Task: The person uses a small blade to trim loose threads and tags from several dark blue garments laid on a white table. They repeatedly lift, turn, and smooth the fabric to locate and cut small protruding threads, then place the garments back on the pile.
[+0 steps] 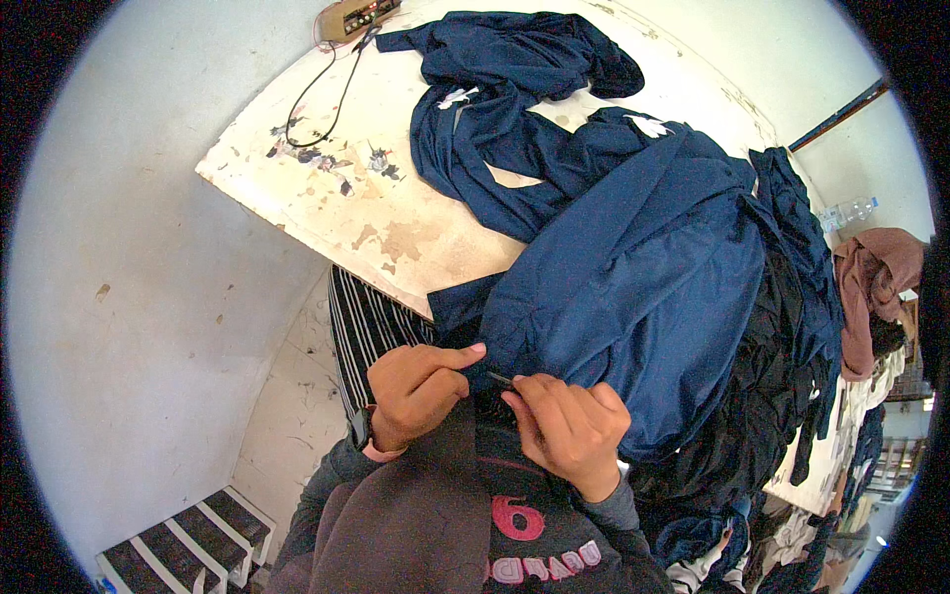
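My right hand pinches a small, thin metal tool between thumb and fingers, its tip pointing left towards my other hand. What kind of tool it is cannot be told. My left hand is curled at the near edge of a navy blue garment, with its thumb and fingers close together; whether cloth or thread is between them cannot be made out. The garment spreads from the table over its near edge to my lap. More navy cloth lies bunched farther back.
The worn white table holds thread and cloth scraps, a black cable and a box-like device. Black garments are heaped on the right. A person in a brown head covering is beyond. A wall stands left.
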Demonstrator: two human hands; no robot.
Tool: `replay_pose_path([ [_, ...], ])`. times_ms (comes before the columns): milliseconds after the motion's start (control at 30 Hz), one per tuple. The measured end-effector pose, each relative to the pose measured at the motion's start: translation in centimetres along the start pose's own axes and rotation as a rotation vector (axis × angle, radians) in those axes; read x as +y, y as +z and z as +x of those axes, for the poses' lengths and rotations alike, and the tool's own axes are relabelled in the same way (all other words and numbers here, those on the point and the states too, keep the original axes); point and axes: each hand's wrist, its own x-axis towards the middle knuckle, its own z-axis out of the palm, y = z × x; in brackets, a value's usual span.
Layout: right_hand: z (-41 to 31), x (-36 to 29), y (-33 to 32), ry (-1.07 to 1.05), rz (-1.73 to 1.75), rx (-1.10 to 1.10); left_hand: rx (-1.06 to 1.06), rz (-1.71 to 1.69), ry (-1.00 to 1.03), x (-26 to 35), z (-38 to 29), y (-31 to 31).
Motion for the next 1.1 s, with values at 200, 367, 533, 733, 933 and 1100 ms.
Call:
replay_pose_path([
  [200, 0.1, 0.1, 0.1, 0.172, 0.249, 0.13, -0.028, -0.027, -0.012, 0.2, 0.3, -0.2],
  [367, -0.6, 1.5, 1.2, -0.044, 0.28, -0.027, -0.039, -0.163, -0.108, -0.3, -0.7, 0.8],
  [533, -1.5, 1.7, 1.4, -0.107, 0.607, 0.009, -0.007, -0.101, -0.189, -0.6, -0.6, 0.3],
  [733, -2.1, 2.6, 2.2, -0.026, 0.689, 0.101, 0.082, -0.037, -0.119, -0.4, 0.5, 0.5],
  [933, -2.8, 1.0, 3.7, 0.404, 0.707, 0.331, 0.041, -0.027, 0.004, -0.8, 0.5, 0.1],
  [1100, -2.7, 1.0, 4.5, 0.781, 0.745, 0.246, -0.016, -0.202, -0.1, -1.0, 0.6, 0.1],
])
